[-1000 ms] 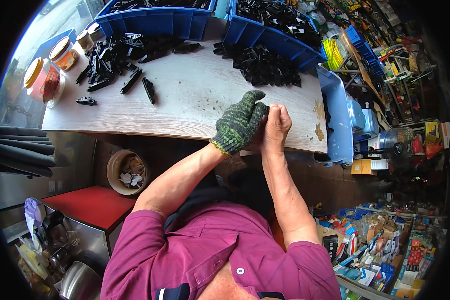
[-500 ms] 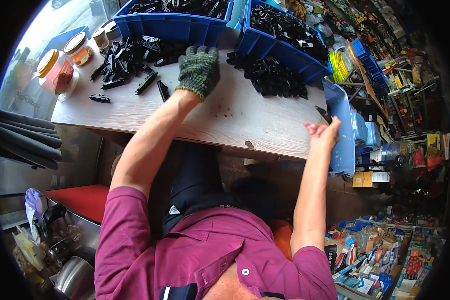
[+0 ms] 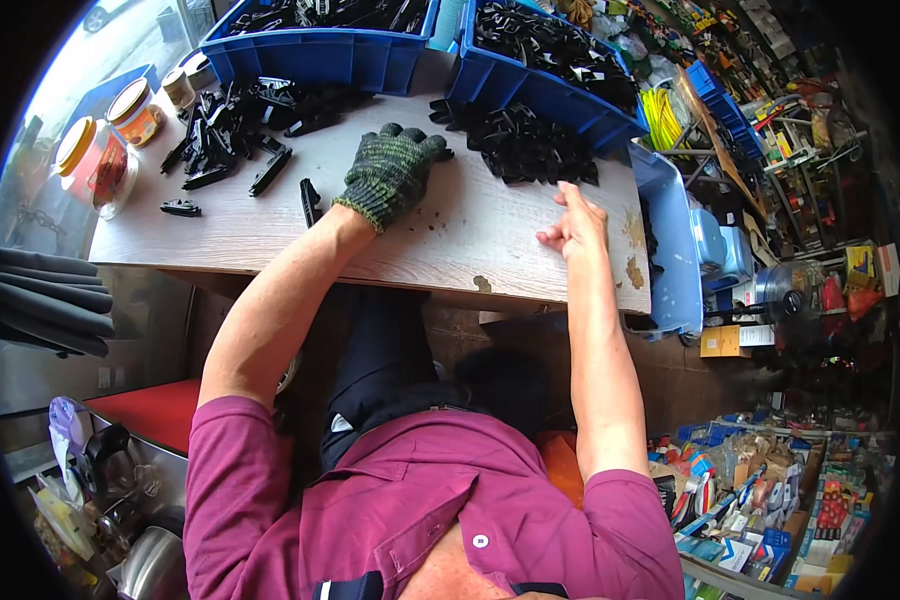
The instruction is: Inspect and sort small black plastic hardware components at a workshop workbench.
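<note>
My left hand, in a dark green knitted glove, is closed above the middle of the table. A small dark end of a black plastic part shows at its fingertips; the glove hides the rest. My bare right hand holds nothing, its fingers apart and the index finger stretched toward the near edge of the right pile of flat black parts. On the left lies a looser pile of long black plastic parts, with one single part beside my left wrist.
Two blue crates full of black parts stand along the back. A light blue bin hangs low beyond the right table edge, with dark pieces inside. Jars with lids stand at the left. The wood-grain table has chipped spots.
My right hand has let go of a black part over the light blue bin and moved left to the right pile. My left hand has drawn back toward me from the back of the table.
</note>
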The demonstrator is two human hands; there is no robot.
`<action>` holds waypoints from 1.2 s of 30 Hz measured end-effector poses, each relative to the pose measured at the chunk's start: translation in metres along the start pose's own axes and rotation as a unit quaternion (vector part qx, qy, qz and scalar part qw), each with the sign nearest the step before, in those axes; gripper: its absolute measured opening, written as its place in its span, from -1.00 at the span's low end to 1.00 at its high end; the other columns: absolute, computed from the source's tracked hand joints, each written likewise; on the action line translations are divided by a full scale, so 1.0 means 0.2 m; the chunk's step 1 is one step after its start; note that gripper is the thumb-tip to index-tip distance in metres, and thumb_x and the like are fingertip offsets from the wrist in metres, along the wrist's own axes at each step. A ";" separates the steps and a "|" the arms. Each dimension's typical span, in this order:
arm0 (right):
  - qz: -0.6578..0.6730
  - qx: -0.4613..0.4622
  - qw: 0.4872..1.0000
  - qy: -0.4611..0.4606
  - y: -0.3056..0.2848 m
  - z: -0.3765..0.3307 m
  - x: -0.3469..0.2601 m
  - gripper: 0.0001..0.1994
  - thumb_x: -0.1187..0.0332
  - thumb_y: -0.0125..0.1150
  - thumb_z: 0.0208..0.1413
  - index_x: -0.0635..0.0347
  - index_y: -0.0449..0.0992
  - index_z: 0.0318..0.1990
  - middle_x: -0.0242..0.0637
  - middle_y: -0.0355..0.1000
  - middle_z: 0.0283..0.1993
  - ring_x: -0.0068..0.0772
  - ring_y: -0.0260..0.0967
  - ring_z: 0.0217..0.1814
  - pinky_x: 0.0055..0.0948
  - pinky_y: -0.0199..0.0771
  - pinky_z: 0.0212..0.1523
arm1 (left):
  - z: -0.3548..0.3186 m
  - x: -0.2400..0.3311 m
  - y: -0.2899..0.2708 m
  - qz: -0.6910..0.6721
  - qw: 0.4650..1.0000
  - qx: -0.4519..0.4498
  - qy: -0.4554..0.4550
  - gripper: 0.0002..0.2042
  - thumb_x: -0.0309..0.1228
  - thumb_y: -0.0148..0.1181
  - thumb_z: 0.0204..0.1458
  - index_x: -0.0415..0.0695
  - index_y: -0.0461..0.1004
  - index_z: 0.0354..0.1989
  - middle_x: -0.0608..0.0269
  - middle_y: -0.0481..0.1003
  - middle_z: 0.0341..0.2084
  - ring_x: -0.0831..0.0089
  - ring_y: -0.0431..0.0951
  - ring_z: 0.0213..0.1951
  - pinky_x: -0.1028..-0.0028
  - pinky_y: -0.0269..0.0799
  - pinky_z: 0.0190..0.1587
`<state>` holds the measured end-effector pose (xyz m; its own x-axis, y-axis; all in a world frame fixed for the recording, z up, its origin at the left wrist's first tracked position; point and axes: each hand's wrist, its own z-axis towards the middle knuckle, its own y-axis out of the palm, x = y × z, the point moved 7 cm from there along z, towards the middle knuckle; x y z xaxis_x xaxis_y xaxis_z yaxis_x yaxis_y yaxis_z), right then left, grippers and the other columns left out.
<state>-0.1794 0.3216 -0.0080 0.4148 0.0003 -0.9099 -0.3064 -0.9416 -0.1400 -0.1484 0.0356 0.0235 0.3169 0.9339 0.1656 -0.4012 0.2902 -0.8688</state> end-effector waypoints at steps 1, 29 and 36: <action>-0.004 -0.021 1.000 -0.001 0.04 -0.01 -0.01 -0.61 0.10 0.42 0.05 0.24 0.48 -0.19 -0.42 0.15 -0.72 -0.45 0.22 -0.80 -0.18 0.60 -0.62 | -0.01 0.02 0.00 0.001 1.000 0.002 -0.001 -0.73 -0.44 0.08 0.09 0.07 0.56 -0.04 0.13 0.56 -0.15 0.05 0.51 -0.06 0.12 0.44 -0.04; -0.086 -0.125 0.986 -0.072 0.19 0.00 -0.05 -0.68 0.19 0.39 0.10 0.29 0.48 -0.26 -0.45 0.17 -0.76 -0.49 0.24 -0.80 -0.27 0.57 -0.67 | -0.02 -0.01 -0.10 -0.082 0.991 0.107 -0.023 -0.72 -0.28 0.21 0.11 -0.04 0.55 -0.02 0.09 0.58 -0.17 0.01 0.53 -0.13 0.09 0.46 -0.11; 0.005 -0.149 0.984 -0.093 0.13 -0.08 0.02 -0.71 0.21 0.38 0.11 0.23 0.45 -0.29 -0.48 0.14 -0.79 -0.46 0.26 -0.79 -0.18 0.65 -0.57 | -0.04 0.22 -0.07 -0.303 0.947 0.108 -0.024 -0.67 -0.49 0.20 0.10 -0.07 0.51 0.07 -0.04 0.57 -0.17 -0.03 0.57 -0.12 0.18 0.51 -0.09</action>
<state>-0.1729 0.2922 -0.0085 0.2400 0.0258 -0.9704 -0.0332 -0.9988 -0.0347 -0.1224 0.0710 0.0383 0.5080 0.5895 0.6280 -0.3264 0.8065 -0.4930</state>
